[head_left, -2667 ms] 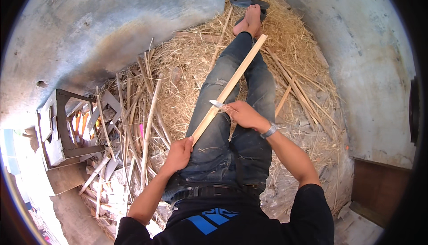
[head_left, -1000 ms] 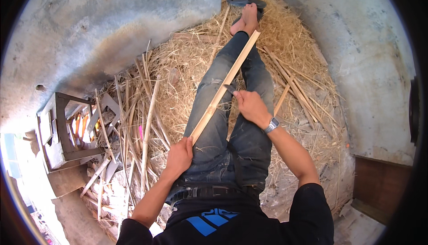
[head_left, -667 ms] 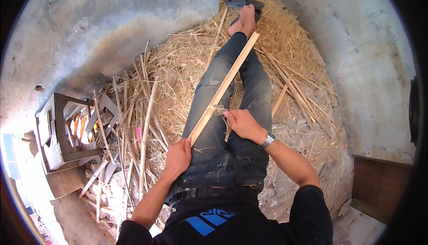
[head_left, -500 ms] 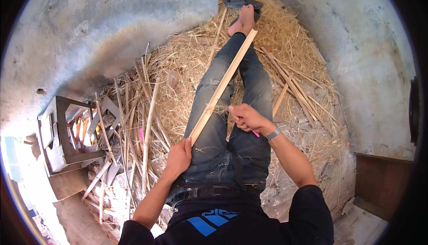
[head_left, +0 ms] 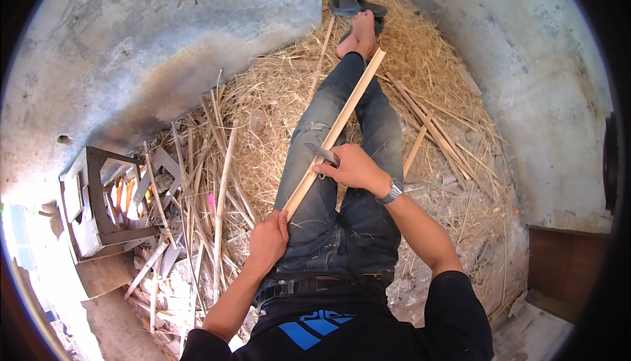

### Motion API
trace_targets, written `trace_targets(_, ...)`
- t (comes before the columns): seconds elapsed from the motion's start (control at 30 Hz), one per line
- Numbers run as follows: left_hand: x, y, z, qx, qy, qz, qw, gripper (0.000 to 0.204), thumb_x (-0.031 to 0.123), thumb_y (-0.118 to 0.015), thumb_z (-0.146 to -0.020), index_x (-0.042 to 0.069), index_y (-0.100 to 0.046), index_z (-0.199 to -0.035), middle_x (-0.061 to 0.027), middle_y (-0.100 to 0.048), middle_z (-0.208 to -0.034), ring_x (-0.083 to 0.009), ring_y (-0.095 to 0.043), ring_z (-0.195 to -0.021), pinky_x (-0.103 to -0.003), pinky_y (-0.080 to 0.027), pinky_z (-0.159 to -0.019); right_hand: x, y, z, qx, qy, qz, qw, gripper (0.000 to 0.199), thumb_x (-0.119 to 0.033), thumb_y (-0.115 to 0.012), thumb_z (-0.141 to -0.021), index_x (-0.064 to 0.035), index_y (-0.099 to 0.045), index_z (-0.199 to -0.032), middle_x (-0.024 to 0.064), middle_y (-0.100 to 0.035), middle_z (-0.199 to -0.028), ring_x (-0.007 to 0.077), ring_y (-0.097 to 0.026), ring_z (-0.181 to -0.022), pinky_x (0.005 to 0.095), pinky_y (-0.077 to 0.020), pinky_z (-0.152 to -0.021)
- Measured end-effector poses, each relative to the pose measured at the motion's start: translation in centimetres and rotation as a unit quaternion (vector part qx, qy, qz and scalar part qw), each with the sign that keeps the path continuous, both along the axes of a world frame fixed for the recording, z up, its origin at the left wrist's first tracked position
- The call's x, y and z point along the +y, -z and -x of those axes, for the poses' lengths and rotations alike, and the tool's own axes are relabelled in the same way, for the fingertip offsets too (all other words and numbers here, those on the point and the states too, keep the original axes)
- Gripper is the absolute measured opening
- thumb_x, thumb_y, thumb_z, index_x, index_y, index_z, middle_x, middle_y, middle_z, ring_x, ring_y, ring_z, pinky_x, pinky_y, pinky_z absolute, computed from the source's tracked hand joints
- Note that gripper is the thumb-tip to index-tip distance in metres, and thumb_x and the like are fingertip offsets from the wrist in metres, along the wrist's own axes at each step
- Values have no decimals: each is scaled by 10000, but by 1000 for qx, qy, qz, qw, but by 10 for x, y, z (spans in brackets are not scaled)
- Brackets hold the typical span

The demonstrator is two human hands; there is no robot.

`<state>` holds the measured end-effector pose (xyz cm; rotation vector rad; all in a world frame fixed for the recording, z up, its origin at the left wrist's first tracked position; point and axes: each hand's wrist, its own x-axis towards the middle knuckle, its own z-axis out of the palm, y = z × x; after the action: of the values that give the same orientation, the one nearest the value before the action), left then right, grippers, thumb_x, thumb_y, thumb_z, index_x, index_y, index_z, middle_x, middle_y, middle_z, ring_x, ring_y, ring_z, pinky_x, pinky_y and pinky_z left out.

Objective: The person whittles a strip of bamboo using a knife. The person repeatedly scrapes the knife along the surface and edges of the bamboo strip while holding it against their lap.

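Rough grey concrete walls [head_left: 164,39] curve around a floor heaped with dry straw [head_left: 276,98] in bright daylight. At nine o'clock stands a small grey wooden stool [head_left: 98,203], with loose split sticks [head_left: 197,190] beside it. A dark sandal [head_left: 355,6] lies at twelve o'clock.

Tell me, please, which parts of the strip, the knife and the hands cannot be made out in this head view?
- Near end of the bamboo strip: hidden inside the left hand.
- Knife handle: wrapped by the right hand; only the blade shows.
- Where the blade edge meets the strip: too small to tell.
- Strip's far tip: ends beside the bare foot; whether they touch is unclear.
- Sandal: partly behind the foot.
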<state>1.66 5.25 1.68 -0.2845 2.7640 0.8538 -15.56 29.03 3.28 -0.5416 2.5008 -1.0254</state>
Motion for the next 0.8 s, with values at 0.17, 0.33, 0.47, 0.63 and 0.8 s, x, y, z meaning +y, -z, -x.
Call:
trace_targets(0.17,-1,-1,1,-17,-3,-5,1000,419,371,-467,-1108,36,-617,-904,-291,-652,-719,-537,-644,-706,-622,-507,-657,2,21,-8,4,7,87,996,477,-332,-766,-953,6,-587,-668,149,-508,-531,241,-510,-468,400,-400,-505)
trace_targets(0.33,-5,-1,6,-28,-13,-76,997,437,361,-476,-1105,5,-638,-910,-302,-656,-766,-540,-647,-771,-604,-505,-695,-2,29,-18,60,10,179,982,374,-220,-751,-924,-9,-564,-678,154,-516,-554,290,-524,-475,404,-411,-507)
trace_targets(0.47,-8,5,7,-40,-12,-119,992,452,363,-484,-1104,-11,-648,-911,-304,-649,-775,-534,-646,-789,-582,-499,-713,4,29,-19,153,-35,101,982,166,-131,-730,-834,-17,-636,-758,167,-637,-642,378,-647,-606,443,-491,-570)
trace_targets(0.63,-12,4,12,-53,-4,-156,986,478,376,-493,-1103,-25,-659,-903,-293,-624,-743,-515,-634,-752,-539,-494,-698,11,12,-18,72,-39,141,987,153,-109,-702,-846,-9,-627,-756,169,-618,-633,355,-624,-571,433,-472,-557)
trace_targets(0.8,-15,10,15,-58,9,-182,982,509,396,-499,-1104,-38,-652,-885,-272,-587,-698,-474,-596,-676,-488,-480,-664,18,8,-17,23,-45,174,983,148,-111,-683,-880,15,-667,-805,160,-585,-604,281,-577,-514,394,-448,-535)
